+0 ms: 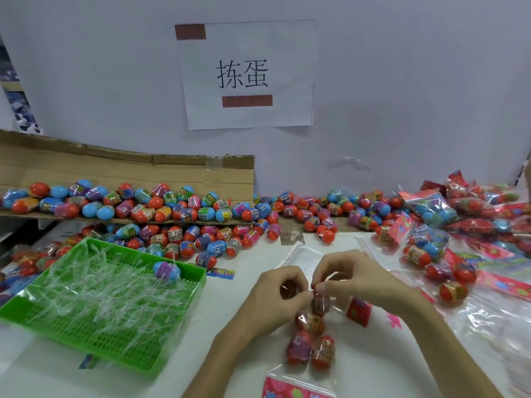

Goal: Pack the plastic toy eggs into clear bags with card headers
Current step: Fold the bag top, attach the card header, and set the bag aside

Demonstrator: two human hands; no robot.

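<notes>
Clear bag (284,372), red eggs (298,349) inside (several) — left grip (275,294), right grip (353,280) pinching its far end

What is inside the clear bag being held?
At least four red toy eggs show through the clear bag. The left hand and right hand pinch its mouth, hiding anything there.

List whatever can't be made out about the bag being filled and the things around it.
1. Head view: the mouth of the clear bag, hidden by the left hand and right hand pinching it; open or sealed is unclear.
2. The card header, cut off by the bottom edge.
3. The count of bagged eggs: they overlap under glare.
4. Label print on the loose eggs: too small, blurred.
</notes>
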